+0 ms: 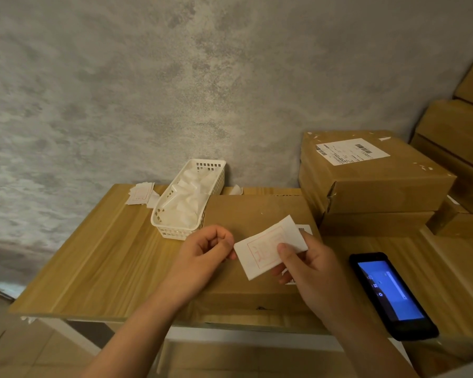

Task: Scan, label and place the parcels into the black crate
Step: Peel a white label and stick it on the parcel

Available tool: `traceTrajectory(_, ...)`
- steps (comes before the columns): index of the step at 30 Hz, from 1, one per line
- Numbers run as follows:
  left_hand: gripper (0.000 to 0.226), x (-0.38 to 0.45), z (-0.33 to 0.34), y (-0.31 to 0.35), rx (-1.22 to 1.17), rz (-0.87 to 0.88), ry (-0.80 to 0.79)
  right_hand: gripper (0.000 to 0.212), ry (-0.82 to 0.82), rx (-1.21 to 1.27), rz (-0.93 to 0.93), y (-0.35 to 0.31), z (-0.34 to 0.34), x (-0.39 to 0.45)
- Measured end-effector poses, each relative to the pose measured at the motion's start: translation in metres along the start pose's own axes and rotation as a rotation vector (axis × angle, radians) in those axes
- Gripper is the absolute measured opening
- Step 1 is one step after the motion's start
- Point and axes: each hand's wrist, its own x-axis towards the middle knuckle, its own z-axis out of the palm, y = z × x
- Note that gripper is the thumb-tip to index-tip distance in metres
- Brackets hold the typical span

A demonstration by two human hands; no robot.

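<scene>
**Label held in both hands over flat parcel on table**

Grey mottled wall behind, wooden table (99, 249) below the hands. No black crate in frame. Red print on the label (268, 248) too faint to read; whether it is peeled off a backing, cannot tell. Flat parcel's (257, 214) own shipping sticker mostly hidden behind the right hand and label, only barcode bits peek out beside the right fingers. Boxes at far right cut off by frame edge. Contents of white basket (187, 197) look like crumpled white paper, not clear.

Label sits between the two hands, tilted, above the flat parcel. Right hand (311, 266) pinches its right end, thumb on top, fingers curled under. Left hand (205, 249) has fingers curled, fingertips touching or pinching the label's left edge; exact contact hard to judge. Label is a small white rectangle with a red frame outline and reddish marks inside.

Flat parcel is brown cardboard, lying directly under both hands, reaching the near table edge. Beyond the right hand, a stack of brown wrapped parcels (372, 175), top one with a white barcode shipping sticker. Just right of the right hand, a black handheld scanner (391, 293) lies face up, screen lit blue. Basket stands beyond the left hand; loose red-framed labels (139, 193) lie left of the basket near the wall.
</scene>
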Motion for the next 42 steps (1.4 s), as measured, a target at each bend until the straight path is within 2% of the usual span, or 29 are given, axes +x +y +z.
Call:
traceTrajectory(12,0.023,-0.001,-0.005,-0.003,-0.016,0.037,-0.029,0.009,-0.004,-0.034,-0.027,-0.002,0.001,0.001)
traceTrajectory(19,0.018,-0.001,-0.009,-0.005,-0.004,0.052,-0.04,0.017,-0.003,-0.052,-0.015,-0.002,0.003,0.001)
traceTrajectory(28,0.026,-0.002,-0.015,-0.008,-0.003,0.068,-0.045,0.009,0.001,-0.032,-0.035,-0.008,0.008,-0.001)
traceTrajectory(36,0.02,-0.006,-0.015,-0.005,-0.09,0.078,-0.083,0.012,0.01,-0.104,-0.058,-0.007,0.011,0.0)
traceTrajectory(39,0.012,-0.011,-0.009,-0.002,-0.199,0.076,-0.072,0.057,0.218,-0.418,-0.191,-0.005,0.018,0.0)
traceTrajectory(40,0.012,-0.013,-0.006,-0.001,-0.221,0.084,-0.06,0.06,0.309,-0.491,-0.302,-0.007,0.019,-0.001)
traceTrajectory(42,0.016,-0.017,-0.003,0.002,-0.241,0.115,-0.036,0.037,0.346,-0.494,-0.5,-0.013,0.021,-0.006)
